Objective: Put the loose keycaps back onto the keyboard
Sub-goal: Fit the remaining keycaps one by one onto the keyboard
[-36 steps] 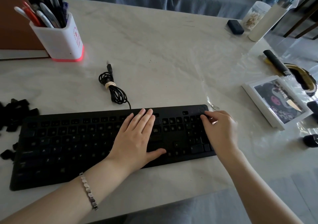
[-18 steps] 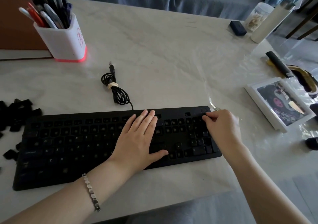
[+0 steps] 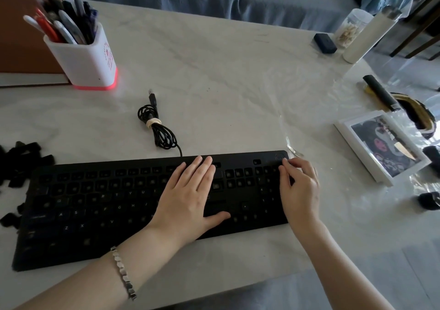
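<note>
Spanning the near part of the counter (image 3: 214,83), the black keyboard (image 3: 95,214) lies under both hands. Many of its sockets look bare, mostly on the little-finger side of the left hand.

The left hand (image 3: 188,200) rests flat on the middle of the board, fingers straight and close together, thumb spread toward the bottom row. It holds nothing and seems to steady the board. The right hand (image 3: 301,190) sits at the board's far right corner, fingers bent, tips down on the top of the number block. Those tips hide the spot, so it cannot be told whether a cap is pinched under them.

The loose keycaps (image 3: 21,164) lie in a dark heap on the counter, well out past the left hand's little-finger side, off the board's end and apart from both hands.

A cap is probably being seated at that right corner. Pressed down tilted, it could jam or bend its stem. Black caps on a black board in dim light make a wrong socket easy to pick. A push at the very corner could slide the board if the left hand lifts. Reaching the heap means crossing the whole board, and a forearm could sweep caps off the counter's edge.

Beyond the left fingertips lies the coiled cable (image 3: 159,128).
</note>
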### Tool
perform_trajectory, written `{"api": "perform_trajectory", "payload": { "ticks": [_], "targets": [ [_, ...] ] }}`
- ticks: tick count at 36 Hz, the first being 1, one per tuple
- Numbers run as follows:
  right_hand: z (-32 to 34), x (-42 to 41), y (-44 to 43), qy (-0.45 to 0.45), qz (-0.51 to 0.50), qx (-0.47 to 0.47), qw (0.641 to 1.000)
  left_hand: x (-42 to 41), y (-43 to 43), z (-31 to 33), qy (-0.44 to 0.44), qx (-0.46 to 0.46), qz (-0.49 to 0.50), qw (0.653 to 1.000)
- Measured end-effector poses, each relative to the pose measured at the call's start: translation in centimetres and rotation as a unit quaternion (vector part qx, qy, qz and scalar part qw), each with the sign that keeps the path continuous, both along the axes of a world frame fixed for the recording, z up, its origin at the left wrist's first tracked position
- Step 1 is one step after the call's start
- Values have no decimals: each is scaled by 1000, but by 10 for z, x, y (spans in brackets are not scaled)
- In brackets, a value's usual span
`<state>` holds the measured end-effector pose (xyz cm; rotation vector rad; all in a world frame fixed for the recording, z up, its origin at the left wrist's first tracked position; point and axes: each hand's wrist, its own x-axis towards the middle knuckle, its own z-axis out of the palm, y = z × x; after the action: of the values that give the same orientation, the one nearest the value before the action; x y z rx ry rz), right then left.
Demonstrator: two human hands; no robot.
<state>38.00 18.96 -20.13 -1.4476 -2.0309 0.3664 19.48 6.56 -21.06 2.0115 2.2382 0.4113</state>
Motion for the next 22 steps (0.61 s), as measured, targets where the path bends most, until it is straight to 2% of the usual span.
{"api": "perform_trajectory", "payload": {
  "ticks": [9, 22],
  "targets": [
    [10, 1, -6, 125, -106, -71, 984, -1, 0, -3, 4, 9, -2, 1000],
    [16, -1, -1, 86, -105, -90, 987, 0, -2, -3, 30, 2, -4, 1000]
  ]
}}
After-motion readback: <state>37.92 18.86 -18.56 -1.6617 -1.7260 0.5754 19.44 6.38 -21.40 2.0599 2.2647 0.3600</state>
